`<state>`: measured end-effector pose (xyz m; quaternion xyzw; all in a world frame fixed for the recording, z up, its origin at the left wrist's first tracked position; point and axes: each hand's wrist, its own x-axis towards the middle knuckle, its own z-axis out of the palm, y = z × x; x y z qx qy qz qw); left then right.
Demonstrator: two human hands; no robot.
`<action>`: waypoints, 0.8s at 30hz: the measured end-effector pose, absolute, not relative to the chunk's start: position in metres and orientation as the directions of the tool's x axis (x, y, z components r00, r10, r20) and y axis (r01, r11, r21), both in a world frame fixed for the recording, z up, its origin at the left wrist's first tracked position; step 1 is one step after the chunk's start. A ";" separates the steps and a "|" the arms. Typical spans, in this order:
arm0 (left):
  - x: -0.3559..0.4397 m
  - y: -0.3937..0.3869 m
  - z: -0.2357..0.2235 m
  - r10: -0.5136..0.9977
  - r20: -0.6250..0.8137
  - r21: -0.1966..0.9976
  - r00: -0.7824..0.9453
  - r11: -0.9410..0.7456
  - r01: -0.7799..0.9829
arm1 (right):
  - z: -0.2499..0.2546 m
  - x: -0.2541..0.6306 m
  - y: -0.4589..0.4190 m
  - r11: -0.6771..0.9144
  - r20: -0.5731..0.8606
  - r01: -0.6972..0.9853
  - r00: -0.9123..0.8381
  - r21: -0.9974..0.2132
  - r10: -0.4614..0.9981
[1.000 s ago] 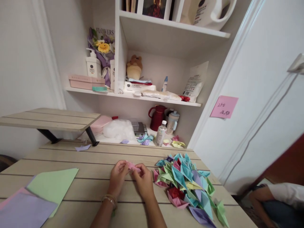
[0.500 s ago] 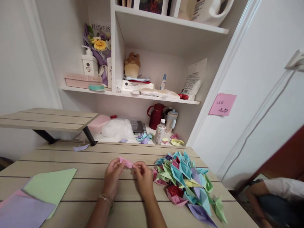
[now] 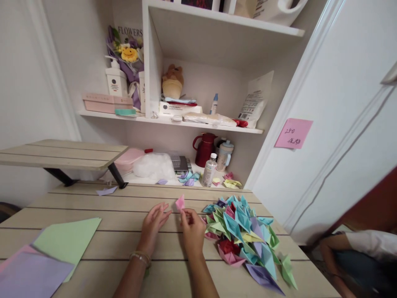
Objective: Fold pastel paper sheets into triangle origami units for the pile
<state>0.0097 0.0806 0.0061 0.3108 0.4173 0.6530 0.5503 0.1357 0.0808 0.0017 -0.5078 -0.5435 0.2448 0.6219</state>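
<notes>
Pink folded paper [image 3: 180, 203] is at the fingertips of the right hand [image 3: 192, 234], over the middle of the desk [image 3: 124, 248]. The thumb and fingers pinch it by its near end, and the rest sticks out past them toward the far side. Its long axis seems to run roughly near to far, with a slight lean, though so much of the near end is covered by fingers that its full line is hard to judge.

The left hand [image 3: 153, 225] is just to the left and holds nothing that shows. Its fingers are loosely spread and turned toward the paper, with a gap between them and it. So the right hand is the nearer one, being in contact, and the paper lies to the right of the left hand and a little farther off.

Right of the right hand, close beside it, is a heap of folded paper pieces [image 3: 245, 223] in many colours. Well apart on the left lie flat sheets, a green one [image 3: 66, 240] partly under a purple one [image 3: 35, 273].
</notes>
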 end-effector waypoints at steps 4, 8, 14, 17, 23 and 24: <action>0.008 0.082 0.002 0.976 -0.064 0.896 -0.208 -0.036 -0.443 | -0.005 0.143 0.085 0.232 0.411 0.393 0.471 -0.890 0.781; 0.007 0.085 -0.002 0.977 -0.076 0.892 -0.200 -0.022 -0.451 | -0.009 0.143 0.087 0.148 0.406 0.494 0.472 -0.857 0.783; 0.009 0.085 -0.003 0.971 -0.093 0.877 -0.220 -0.024 -0.480 | -0.008 0.137 0.084 0.229 0.465 0.528 0.372 -0.818 0.804; 0.011 0.084 -0.002 0.964 -0.113 0.858 -0.241 -0.027 -0.512 | -0.008 0.132 0.081 0.306 0.482 0.518 0.247 -0.799 0.840; 0.011 0.084 -0.006 0.961 -0.099 0.849 -0.259 -0.054 -0.526 | -0.001 0.123 0.070 0.464 0.569 0.513 0.058 -0.722 0.821; 0.011 0.084 -0.008 0.963 -0.097 0.852 -0.253 -0.051 -0.522 | 0.004 0.119 0.066 0.490 0.596 0.522 0.045 -0.698 0.802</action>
